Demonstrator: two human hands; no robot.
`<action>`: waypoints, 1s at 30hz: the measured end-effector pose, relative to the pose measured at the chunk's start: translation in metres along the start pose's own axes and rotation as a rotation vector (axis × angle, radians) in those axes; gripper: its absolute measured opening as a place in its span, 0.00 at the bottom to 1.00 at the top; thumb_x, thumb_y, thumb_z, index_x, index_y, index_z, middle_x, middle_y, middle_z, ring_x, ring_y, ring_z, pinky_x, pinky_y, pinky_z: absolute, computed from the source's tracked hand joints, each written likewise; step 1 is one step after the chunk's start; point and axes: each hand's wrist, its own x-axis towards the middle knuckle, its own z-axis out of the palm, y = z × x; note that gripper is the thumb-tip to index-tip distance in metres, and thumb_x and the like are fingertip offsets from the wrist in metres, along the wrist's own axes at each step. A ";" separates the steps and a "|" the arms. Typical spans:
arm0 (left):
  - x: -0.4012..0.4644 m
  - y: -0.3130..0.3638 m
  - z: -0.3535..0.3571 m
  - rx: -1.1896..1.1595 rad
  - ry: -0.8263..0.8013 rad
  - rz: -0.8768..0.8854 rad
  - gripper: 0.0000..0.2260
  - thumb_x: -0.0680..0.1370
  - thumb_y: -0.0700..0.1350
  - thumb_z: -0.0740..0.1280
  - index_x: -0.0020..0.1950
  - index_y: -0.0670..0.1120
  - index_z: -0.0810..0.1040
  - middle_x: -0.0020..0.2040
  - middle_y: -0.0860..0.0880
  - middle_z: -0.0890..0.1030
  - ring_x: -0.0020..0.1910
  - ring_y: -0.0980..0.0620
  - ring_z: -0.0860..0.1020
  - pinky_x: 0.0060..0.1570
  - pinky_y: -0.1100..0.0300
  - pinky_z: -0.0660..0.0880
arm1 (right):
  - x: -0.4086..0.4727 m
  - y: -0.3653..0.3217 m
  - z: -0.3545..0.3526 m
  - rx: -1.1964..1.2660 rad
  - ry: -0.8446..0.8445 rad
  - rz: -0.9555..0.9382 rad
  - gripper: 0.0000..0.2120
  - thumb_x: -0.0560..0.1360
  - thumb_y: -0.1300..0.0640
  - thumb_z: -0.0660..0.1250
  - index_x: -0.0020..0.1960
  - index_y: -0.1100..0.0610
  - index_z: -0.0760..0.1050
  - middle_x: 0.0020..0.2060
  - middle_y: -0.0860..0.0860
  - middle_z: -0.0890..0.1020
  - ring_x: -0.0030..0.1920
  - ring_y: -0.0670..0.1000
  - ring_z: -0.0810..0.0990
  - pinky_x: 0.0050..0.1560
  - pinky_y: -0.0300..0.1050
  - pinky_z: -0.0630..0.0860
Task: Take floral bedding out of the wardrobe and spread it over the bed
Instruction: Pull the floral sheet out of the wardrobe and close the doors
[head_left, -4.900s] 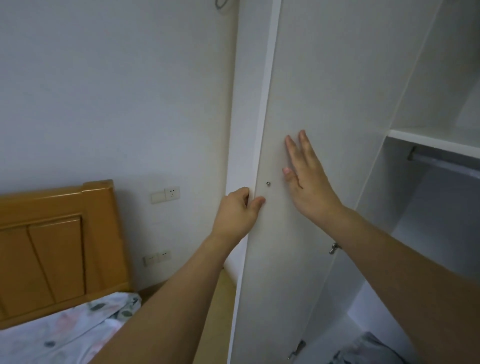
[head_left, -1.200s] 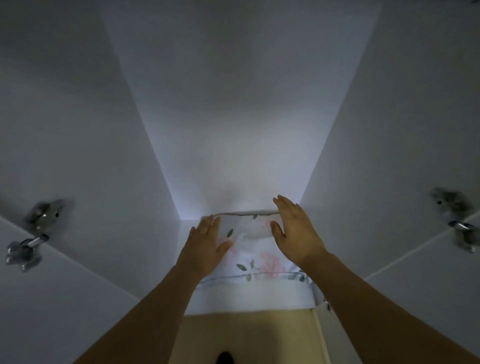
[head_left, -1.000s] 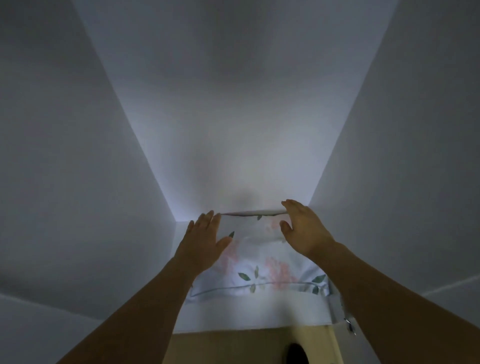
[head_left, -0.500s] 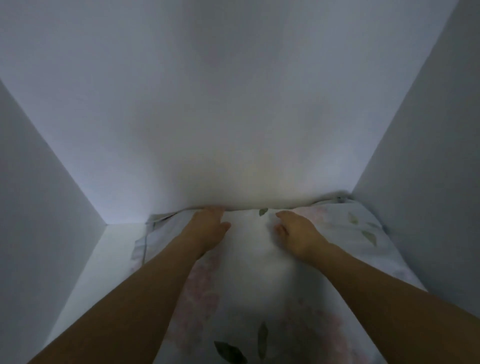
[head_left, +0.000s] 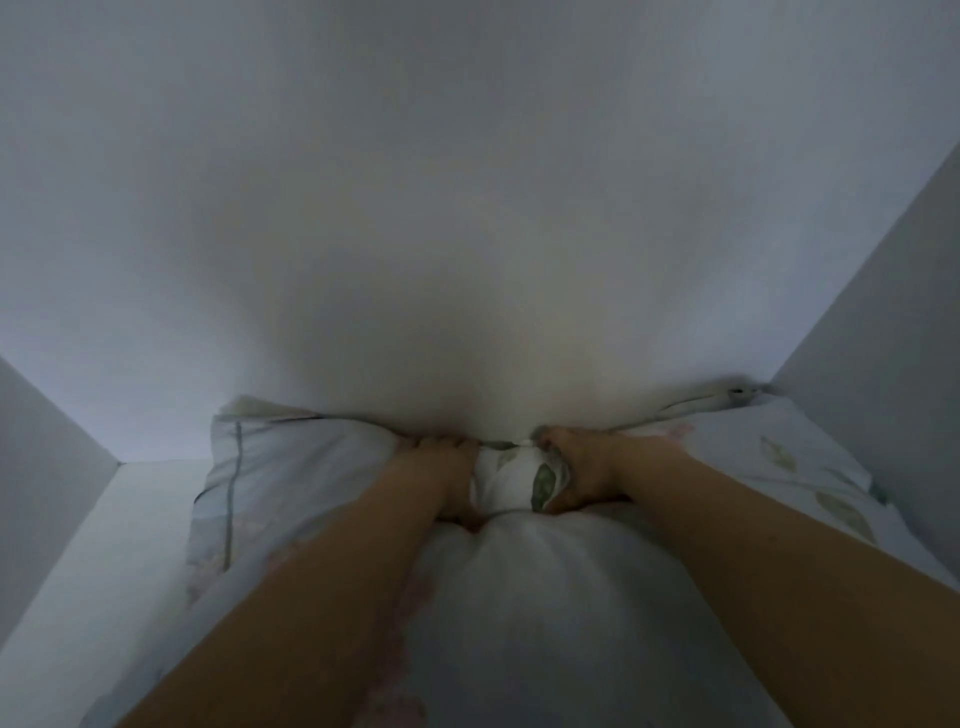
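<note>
Since half a second ago both hands have curled from lying flat into fists. The left hand (head_left: 447, 470) and right hand (head_left: 582, 467) each clutch a bunched fold of the soft white floral bedding (head_left: 519, 597), which lies beneath them on the white wardrobe shelf (head_left: 104, 545), against its back wall.

The white floral bedding with green leaves and faint pink blooms (head_left: 545, 597) is seen folded into a soft, puffy bundle on the floor of the white wardrobe (head_left: 67, 571), pressed against the back panel and nearer the right wall.
</note>
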 end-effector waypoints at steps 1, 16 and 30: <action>0.003 0.000 -0.001 0.017 -0.007 -0.009 0.49 0.63 0.66 0.74 0.76 0.49 0.56 0.76 0.46 0.61 0.73 0.44 0.62 0.72 0.47 0.59 | 0.004 0.001 0.001 -0.052 -0.025 0.024 0.51 0.60 0.33 0.73 0.75 0.50 0.55 0.73 0.52 0.62 0.71 0.56 0.66 0.71 0.53 0.64; 0.017 -0.002 0.000 0.024 0.031 -0.083 0.43 0.57 0.64 0.78 0.64 0.43 0.74 0.62 0.42 0.77 0.60 0.42 0.76 0.58 0.52 0.75 | 0.014 -0.016 -0.002 -0.218 0.034 -0.065 0.33 0.58 0.36 0.76 0.57 0.55 0.79 0.58 0.54 0.78 0.56 0.56 0.77 0.58 0.44 0.75; -0.115 0.033 0.034 0.059 0.299 -0.042 0.10 0.76 0.45 0.61 0.56 0.45 0.72 0.54 0.45 0.78 0.53 0.44 0.75 0.50 0.52 0.69 | -0.089 -0.056 0.052 -0.363 0.283 0.010 0.15 0.74 0.51 0.62 0.59 0.55 0.71 0.55 0.53 0.81 0.55 0.55 0.80 0.49 0.46 0.73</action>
